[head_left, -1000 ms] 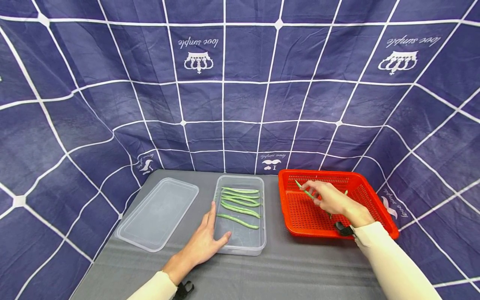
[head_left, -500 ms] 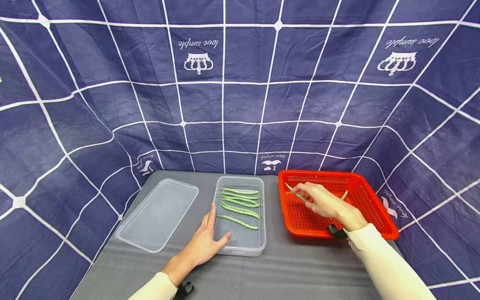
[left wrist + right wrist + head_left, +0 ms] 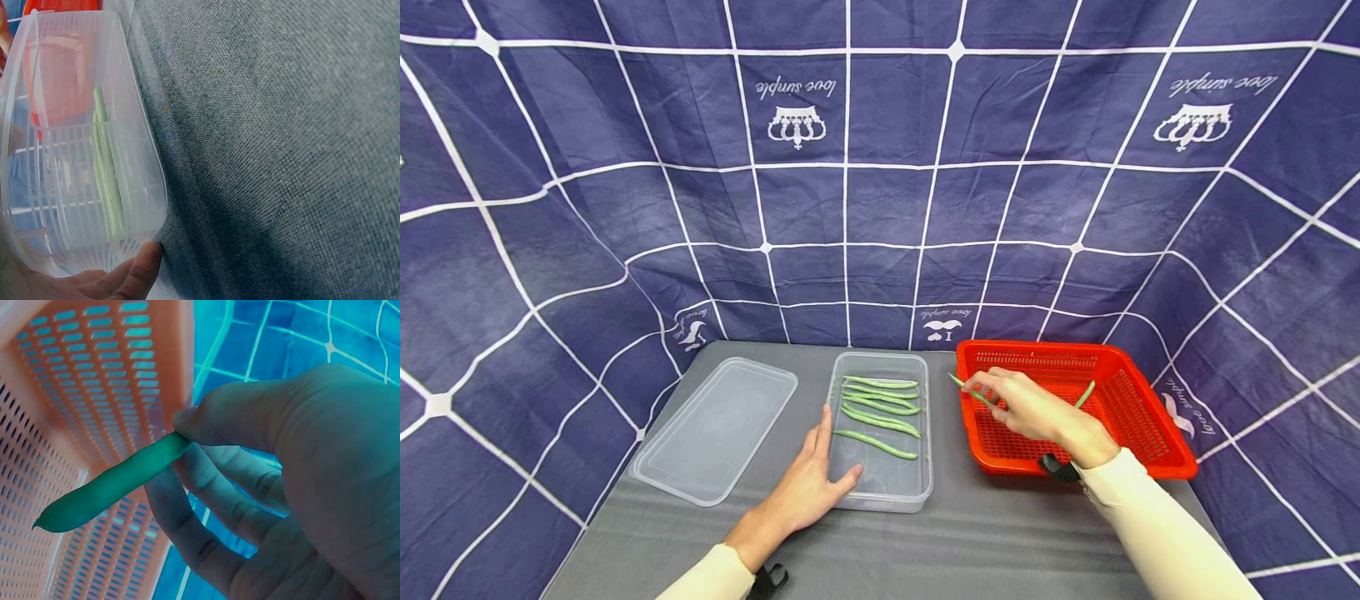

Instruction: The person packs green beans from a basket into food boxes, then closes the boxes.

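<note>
My right hand (image 3: 1033,408) pinches a green bean (image 3: 112,484) between thumb and fingertips, over the left side of a red plastic basket (image 3: 1150,425). The bean's far tip pokes out past the basket's left rim in the head view. Another green bean (image 3: 1085,394) lies in the basket, partly hidden by the hand. My left hand (image 3: 808,485) rests with straight fingers along the left wall of a clear plastic container (image 3: 880,483), its thumb at the near-left corner. Several green beans (image 3: 880,419) lie crosswise inside, spaced in a rough row from the far end to the middle.
A clear lid (image 3: 718,429) lies flat on the grey tablecloth (image 3: 880,550), left of the container. Blue cloth with white lines (image 3: 887,200) hangs behind and along both sides. A strip of tablecloth separates the container from the basket.
My right hand has moved left across the basket with its green bean, uncovering more of the bean behind it. The left hand and the container have stayed put.
</note>
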`<state>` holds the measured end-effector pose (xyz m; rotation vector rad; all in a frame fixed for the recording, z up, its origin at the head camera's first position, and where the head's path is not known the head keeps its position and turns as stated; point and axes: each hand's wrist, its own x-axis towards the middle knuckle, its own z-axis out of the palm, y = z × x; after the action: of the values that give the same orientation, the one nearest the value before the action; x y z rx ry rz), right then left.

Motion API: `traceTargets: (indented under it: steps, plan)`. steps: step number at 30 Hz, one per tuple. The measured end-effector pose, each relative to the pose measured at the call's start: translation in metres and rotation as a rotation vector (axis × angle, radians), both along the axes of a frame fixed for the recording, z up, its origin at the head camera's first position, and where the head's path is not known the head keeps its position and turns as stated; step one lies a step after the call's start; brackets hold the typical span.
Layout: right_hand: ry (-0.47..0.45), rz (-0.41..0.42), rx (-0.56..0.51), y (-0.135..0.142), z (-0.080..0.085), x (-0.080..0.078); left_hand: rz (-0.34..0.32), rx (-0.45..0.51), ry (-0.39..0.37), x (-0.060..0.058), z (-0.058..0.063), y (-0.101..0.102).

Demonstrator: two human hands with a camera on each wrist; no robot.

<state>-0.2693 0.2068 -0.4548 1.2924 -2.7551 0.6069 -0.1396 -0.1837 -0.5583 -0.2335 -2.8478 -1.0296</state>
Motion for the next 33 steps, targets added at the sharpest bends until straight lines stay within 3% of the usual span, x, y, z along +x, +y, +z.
traceTargets:
  steps: [33]
  plan:
    - [0.018,0.168,0.029,-0.082,0.004,0.016,-0.001,0.004,-0.012,0.0,0.0,-0.001]
